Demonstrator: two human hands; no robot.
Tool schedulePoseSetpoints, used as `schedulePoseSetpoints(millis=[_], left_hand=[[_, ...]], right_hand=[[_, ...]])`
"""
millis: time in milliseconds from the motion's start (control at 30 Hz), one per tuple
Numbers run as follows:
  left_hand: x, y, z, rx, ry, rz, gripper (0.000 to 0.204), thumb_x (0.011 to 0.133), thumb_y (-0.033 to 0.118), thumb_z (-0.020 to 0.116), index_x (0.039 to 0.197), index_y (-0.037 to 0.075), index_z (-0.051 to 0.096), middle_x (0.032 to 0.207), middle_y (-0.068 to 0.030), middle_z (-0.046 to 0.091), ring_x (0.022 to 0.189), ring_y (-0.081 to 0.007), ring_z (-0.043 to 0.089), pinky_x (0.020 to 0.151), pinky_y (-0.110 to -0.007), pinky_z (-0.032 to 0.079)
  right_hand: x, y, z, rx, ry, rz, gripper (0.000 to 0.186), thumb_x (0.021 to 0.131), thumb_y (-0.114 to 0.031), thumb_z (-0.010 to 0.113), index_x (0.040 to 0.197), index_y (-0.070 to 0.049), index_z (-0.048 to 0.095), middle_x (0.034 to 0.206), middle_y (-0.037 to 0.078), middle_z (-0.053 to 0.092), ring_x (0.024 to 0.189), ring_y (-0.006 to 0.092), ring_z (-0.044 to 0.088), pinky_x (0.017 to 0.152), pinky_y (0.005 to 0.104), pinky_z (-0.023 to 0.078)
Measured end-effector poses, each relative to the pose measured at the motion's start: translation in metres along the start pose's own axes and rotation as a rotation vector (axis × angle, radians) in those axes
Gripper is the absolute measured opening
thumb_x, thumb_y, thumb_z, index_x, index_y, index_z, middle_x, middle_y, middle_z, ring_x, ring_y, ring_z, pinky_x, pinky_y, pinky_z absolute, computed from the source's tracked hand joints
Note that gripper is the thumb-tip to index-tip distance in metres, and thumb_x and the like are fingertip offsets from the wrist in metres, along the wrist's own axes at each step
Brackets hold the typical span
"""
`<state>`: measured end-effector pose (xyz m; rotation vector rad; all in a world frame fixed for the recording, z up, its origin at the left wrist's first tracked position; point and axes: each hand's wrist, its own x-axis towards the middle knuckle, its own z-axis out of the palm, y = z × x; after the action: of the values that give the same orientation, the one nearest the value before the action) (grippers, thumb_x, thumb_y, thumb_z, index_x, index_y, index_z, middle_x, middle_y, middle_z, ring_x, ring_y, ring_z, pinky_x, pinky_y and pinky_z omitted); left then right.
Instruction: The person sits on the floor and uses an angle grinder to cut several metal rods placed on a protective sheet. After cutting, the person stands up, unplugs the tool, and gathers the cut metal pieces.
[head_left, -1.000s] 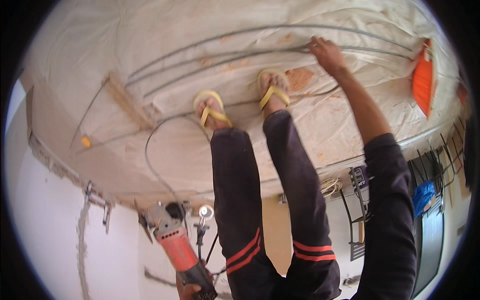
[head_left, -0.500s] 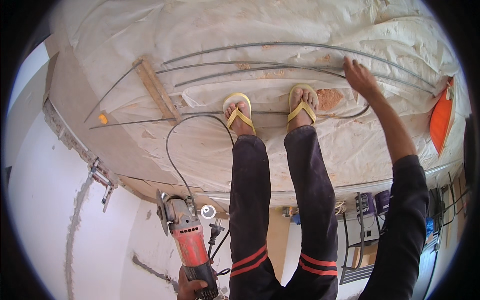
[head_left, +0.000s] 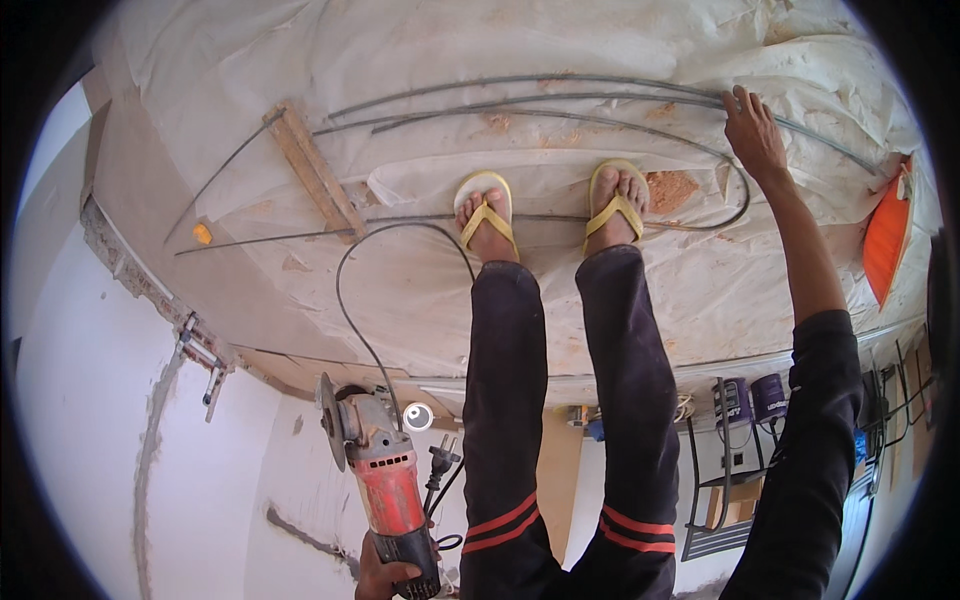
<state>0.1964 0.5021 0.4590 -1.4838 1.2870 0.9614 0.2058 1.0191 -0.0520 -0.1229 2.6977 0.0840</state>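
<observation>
Metal bars [head_left: 550, 77]: on the pale sheet [head_left: 600, 300], starting just right of the wood plank [head_left: 315, 172] and running off to its right. Two of them converge at the right hand [head_left: 755, 135], which I have well to the right of the plank. Its fingers bend at the bars and touch them; can't tell from here if they're closed round them. A bent bar [head_left: 747, 190] starts right of the plank as well, loops past the right hand and doubles back toward the plank, along the line of the sandals [head_left: 618, 207].

Left hand [head_left: 378, 578]: I have it well below the plank, fingers wrapped on the black handle of the red angle grinder [head_left: 390, 490]. Grinder head points up toward the plank, disc [head_left: 332, 422] on its left side. A cable [head_left: 343, 290] arcs up to just right of the plank's lower end; a black plug [head_left: 440, 460] hangs beside the grinder.

Further out: two thin rods [head_left: 215, 185] extend left from the plank's ends, a small yellow piece [head_left: 203, 233] between them. Reddish patch [head_left: 672, 190] right of the plank, past the sandals. Orange object [head_left: 888, 235] far right of the plank. Purple buckets [head_left: 732, 398] far below and right of it.
</observation>
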Motion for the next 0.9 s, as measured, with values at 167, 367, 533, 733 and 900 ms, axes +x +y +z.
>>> schedulePoseSetpoints(millis=[167, 367, 533, 733, 900], left_hand=[[0.003, -0.005, -0.026, 0.007, -0.039, -0.055, 0.078, 0.052, 0.015, 0.078, 0.118, -0.012, 0.046, 0.086, -0.0187, 0.066, 0.077, -0.0281, 0.069, 0.073, -0.039, 0.059], [0.007, -0.003, -0.026, -0.007, -0.027, -0.066, 0.078, 0.051, 0.015, 0.078, 0.117, -0.011, 0.047, 0.085, -0.0185, 0.067, 0.076, -0.0279, 0.069, 0.072, -0.037, 0.058], [0.01, 0.002, -0.032, 0.079, -0.081, -0.18, 0.077, 0.058, 0.027, 0.077, 0.124, -0.005, 0.051, 0.086, -0.0078, 0.065, 0.063, -0.0138, 0.062, 0.055, -0.027, 0.052], [0.019, -0.012, -0.041, 0.008, -0.046, -0.115, 0.073, 0.049, 0.015, 0.073, 0.114, -0.01, 0.051, 0.084, -0.018, 0.067, 0.075, -0.0259, 0.068, 0.07, -0.035, 0.056], [0.019, -0.031, -0.071, 0.149, -0.086, -0.099, 0.076, 0.056, 0.023, 0.075, 0.122, -0.005, 0.051, 0.085, -0.0115, 0.066, 0.067, -0.0187, 0.065, 0.059, -0.029, 0.054]], right_hand=[[0.007, -0.01, 0.006, 0.016, 0.042, 0.002, 0.044, 0.084, -0.001, 0.051, 0.127, -0.005, 0.045, 0.125, 0.015, 0.046, 0.113, 0.0313, 0.052, 0.096, 0.0406, 0.046], [0.019, -0.013, 0.012, -0.07, -0.098, 0.0, 0.04, 0.083, -0.003, 0.05, 0.124, -0.004, 0.048, 0.122, 0.014, 0.048, 0.105, 0.0294, 0.057, 0.086, 0.0402, 0.051], [0.022, 0.001, 0.017, -0.093, -0.045, -0.052, 0.039, 0.084, -0.004, 0.049, 0.122, -0.002, 0.049, 0.122, 0.015, 0.049, 0.104, 0.0295, 0.057, 0.085, 0.039, 0.052], [0.013, 0.008, 0.035, -0.095, 0.013, -0.117, 0.041, 0.084, -0.004, 0.048, 0.125, -0.001, 0.048, 0.127, 0.018, 0.049, 0.109, 0.0335, 0.056, 0.089, 0.0399, 0.051], [0.02, 0.022, 0.056, -0.39, -0.089, -0.086, 0.042, 0.086, -0.008, 0.048, 0.129, -0.004, 0.047, 0.136, 0.016, 0.045, 0.111, 0.0314, 0.056, 0.087, 0.0379, 0.053]])
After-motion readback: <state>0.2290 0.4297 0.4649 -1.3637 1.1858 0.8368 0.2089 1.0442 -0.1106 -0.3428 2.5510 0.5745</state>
